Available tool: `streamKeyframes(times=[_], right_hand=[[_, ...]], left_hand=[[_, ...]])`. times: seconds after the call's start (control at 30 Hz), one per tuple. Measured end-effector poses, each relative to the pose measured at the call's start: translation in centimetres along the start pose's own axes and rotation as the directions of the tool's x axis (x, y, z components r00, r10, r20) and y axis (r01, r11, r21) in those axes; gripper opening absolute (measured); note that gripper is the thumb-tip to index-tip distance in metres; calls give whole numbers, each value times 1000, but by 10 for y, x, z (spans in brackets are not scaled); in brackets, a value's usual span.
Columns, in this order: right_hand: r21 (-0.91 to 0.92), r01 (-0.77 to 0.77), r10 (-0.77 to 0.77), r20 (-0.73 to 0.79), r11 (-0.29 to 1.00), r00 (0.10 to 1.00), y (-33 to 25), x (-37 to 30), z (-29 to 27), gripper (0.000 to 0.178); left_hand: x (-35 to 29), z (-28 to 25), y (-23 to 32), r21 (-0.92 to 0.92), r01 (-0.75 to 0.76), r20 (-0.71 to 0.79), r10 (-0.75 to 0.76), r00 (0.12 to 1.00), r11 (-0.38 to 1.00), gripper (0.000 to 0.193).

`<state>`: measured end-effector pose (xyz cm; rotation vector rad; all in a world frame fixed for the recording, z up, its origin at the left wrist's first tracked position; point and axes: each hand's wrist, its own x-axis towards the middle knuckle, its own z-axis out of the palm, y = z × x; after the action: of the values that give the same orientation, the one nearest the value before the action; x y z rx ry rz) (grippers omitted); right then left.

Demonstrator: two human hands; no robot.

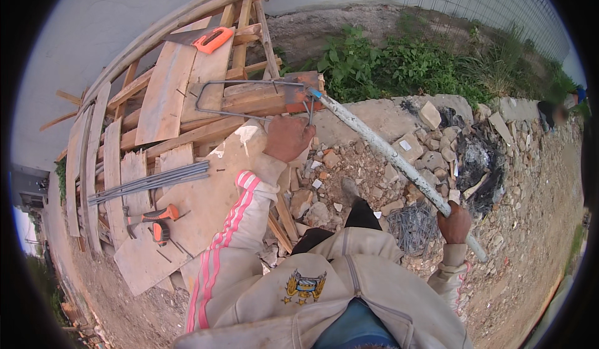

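Observation:
My right hand [454,223] is wrapped round the lower part of a long, pale, paint-flecked metal pipe [380,145]. The pipe slants up to the left and has a blue band near its far end. That end meets a rusty metal plate [293,102] on a timber beam. A thin steel rod [215,84], bent into a long open loop, runs from the plate over the planks. My left hand [289,138] is closed on the near side of this rod, beside the plate. Its fingertips are partly hidden.
Left, a wooden bench of planks [165,93] carries an orange-handled handsaw [212,39], several straight rods [150,182], a hammer [161,213] and a tape measure [160,232]. Right lie rubble [430,159], wire pieces [415,227] and charred debris [480,168]. Green plants [399,68] grow along the wall.

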<state>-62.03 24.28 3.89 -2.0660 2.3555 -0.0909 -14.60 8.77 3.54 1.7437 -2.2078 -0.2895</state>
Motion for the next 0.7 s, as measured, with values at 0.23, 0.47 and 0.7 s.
streamKeyframes(times=[0.23,0.47,0.7], right_hand=[[15,-68,68,-5,998,998,-18,-28,11,23],[28,-49,50,-43,998,998,-12,-28,16,24],[22,-105,106,-41,994,994,-33,-58,15,25]], left_hand=[[-5,19,-20,-72,-66,-94,59,994,995,39],[-5,14,-15,-89,-78,-146,65,987,993,37],[-5,15,-19,-56,-9,-109,3,994,998,35]])
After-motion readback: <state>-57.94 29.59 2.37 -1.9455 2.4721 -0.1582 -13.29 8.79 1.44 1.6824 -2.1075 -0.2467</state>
